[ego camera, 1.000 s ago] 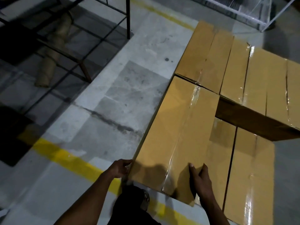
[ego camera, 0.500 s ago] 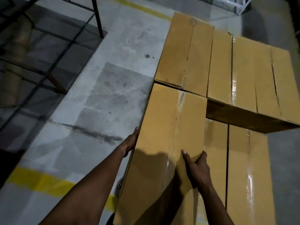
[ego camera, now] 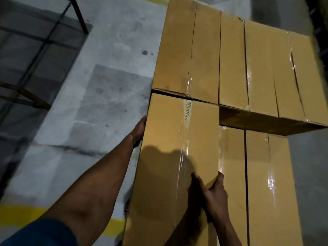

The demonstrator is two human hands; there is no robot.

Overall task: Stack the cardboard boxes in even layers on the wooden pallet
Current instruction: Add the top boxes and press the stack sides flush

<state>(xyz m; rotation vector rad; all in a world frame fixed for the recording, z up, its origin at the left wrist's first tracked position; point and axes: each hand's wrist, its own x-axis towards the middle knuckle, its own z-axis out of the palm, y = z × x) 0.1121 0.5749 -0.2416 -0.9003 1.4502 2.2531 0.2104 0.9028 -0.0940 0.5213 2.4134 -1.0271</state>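
Open concrete floor (ego camera: pixel 110 96) left of stacked boxes (ego camera: pixel 230 59) (metal rack (ego camera: pixel 78 15) far left); right side blocked.

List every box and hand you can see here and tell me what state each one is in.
Near box: taped shut, held at both sides, its far end against the next box.
Far upper boxes: taped shut, side by side, same level.
Lower boxes: taped shut, one layer down.
Left hand: pressed on the near box's left side.
Right hand: grips the near box's right edge.
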